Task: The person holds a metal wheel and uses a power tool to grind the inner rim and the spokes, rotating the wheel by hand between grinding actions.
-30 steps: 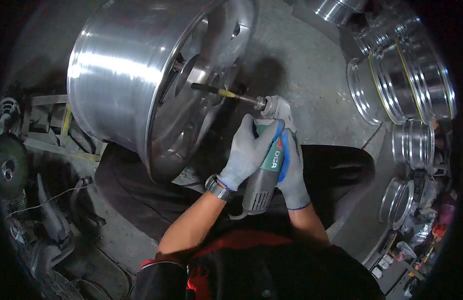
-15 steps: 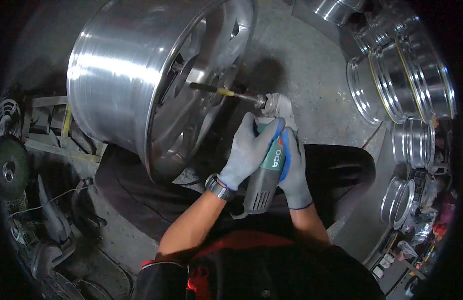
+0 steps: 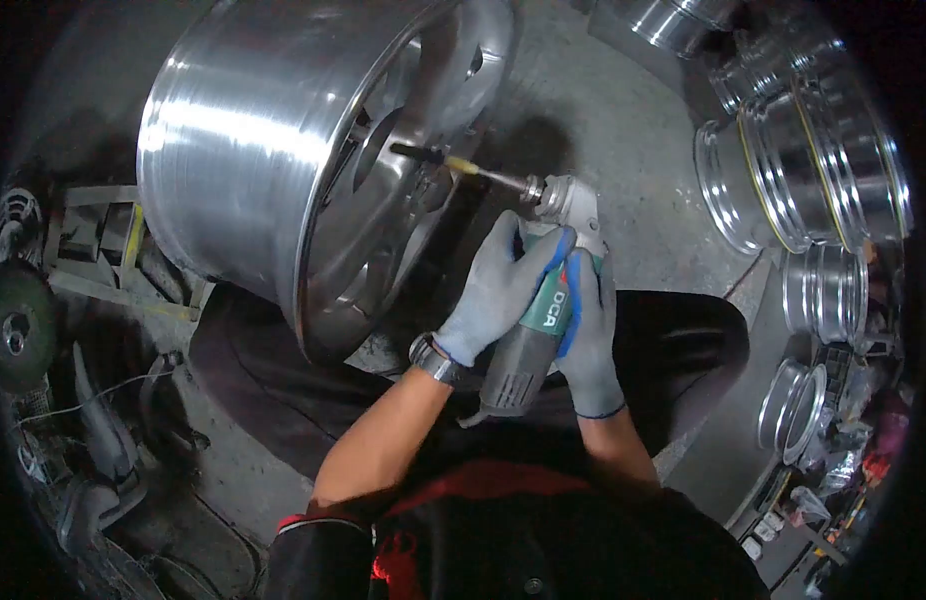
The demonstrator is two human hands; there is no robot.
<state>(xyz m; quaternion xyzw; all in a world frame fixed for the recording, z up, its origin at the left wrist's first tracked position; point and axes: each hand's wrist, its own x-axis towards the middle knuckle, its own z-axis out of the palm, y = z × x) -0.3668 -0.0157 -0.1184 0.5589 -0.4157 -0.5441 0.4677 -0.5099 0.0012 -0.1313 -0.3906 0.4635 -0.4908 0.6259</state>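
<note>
Wheel (image 3: 248, 170): brushed-metal barrel, upper left
Grinder (image 3: 515, 372): grey-and-green cylinder, frame centre
Left hand (image 3: 495, 292): knit-gloved, curled around grinder
Right hand (image 3: 590, 325): gloved, clasping grinder's right side

Grey-and-blue gloves (image 3: 491, 300), wristwatch (image 3: 435, 359), black-and-red shirt (image 3: 583, 535)

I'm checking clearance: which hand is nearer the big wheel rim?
Left: the left hand holds the grinder on the side facing the big rim, the right hand on the far side.

Left fingers (image 3: 502, 240), right fingers (image 3: 606, 285) curled, close together; forearms (image 3: 388, 435) angled inward.
</note>
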